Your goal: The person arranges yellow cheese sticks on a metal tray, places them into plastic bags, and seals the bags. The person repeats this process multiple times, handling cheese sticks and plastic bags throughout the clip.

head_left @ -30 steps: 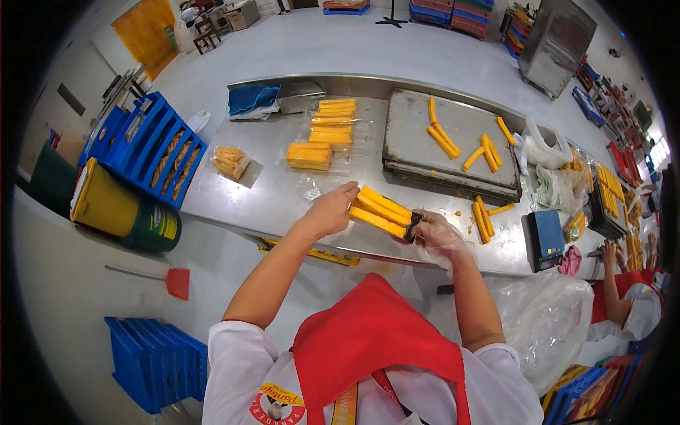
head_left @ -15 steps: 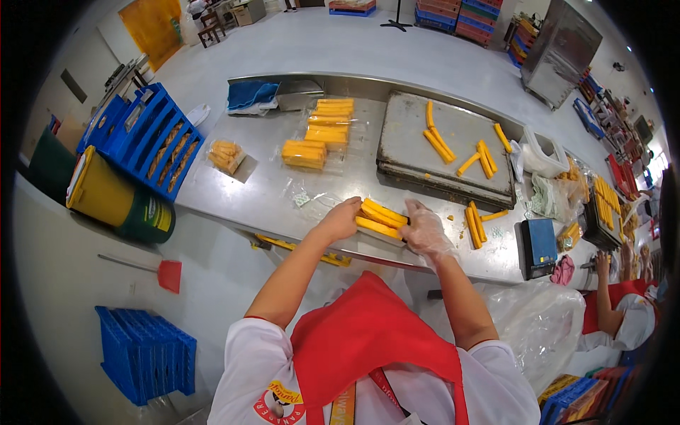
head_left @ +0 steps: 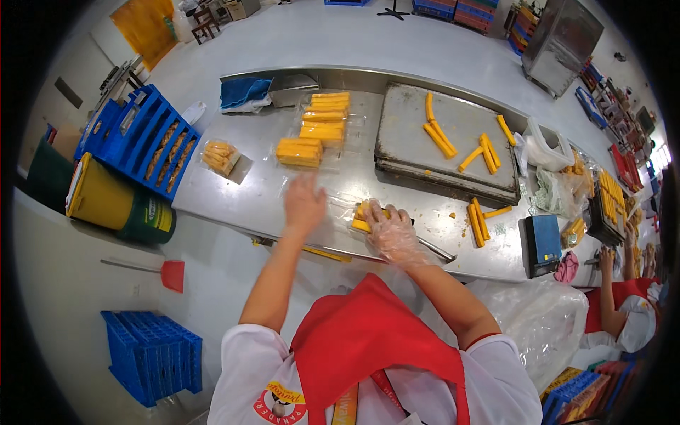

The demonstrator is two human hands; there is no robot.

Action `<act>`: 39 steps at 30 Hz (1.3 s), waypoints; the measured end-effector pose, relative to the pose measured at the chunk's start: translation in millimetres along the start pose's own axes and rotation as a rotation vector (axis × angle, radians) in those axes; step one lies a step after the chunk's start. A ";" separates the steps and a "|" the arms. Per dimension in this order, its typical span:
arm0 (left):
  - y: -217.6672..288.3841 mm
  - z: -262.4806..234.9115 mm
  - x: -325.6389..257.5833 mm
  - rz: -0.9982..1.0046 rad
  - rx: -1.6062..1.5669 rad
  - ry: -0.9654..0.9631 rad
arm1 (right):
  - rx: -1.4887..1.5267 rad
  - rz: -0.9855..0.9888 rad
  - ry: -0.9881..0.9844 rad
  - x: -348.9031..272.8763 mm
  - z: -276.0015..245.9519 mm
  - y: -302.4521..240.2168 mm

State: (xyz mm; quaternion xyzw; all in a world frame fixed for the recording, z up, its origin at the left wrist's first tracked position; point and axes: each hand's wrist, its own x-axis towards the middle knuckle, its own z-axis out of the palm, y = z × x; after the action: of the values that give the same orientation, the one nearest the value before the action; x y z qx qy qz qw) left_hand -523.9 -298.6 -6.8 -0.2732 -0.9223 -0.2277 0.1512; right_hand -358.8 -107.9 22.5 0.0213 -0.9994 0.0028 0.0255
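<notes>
My gloved right hand (head_left: 395,239) is closed over a short bundle of yellow sticks (head_left: 360,217), which look like bread or cake, near the front table edge. Clear plastic lies around the bundle. Beside the right wrist rests a long, narrow metal tool (head_left: 438,251), its kind unclear. My bare left hand (head_left: 304,205) hovers to the left of the bundle, blurred, fingers apart and seemingly holding nothing. Just beyond it are clear-wrapped stacks of yellow sticks (head_left: 299,151). More loose sticks (head_left: 479,223) lie right of my right hand.
A dark baking tray (head_left: 404,134) with several sticks stands on the steel table (head_left: 265,205). At left are a bagged pack (head_left: 221,157) and a blue crate (head_left: 152,142). To the right sit a blue-topped box (head_left: 542,244), a white tub (head_left: 549,152) and a co-worker's arm (head_left: 606,276).
My left hand has let go of the sticks and moved left and away. My right hand has shifted left over the bundle, which now shows shorter. The metal tool now shows by the right wrist.
</notes>
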 end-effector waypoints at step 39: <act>84.5 20.7 22.2 0.598 -0.249 -0.830 | 0.954 0.888 0.290 -21.5 23.7 34.0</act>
State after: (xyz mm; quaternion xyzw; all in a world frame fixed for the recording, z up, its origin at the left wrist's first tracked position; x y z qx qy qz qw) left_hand -496.5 -215.3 13.1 -0.6074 -0.7524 -0.1554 -0.2020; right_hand -339.9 -73.1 -2.5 -0.3837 -0.7891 0.4575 0.1438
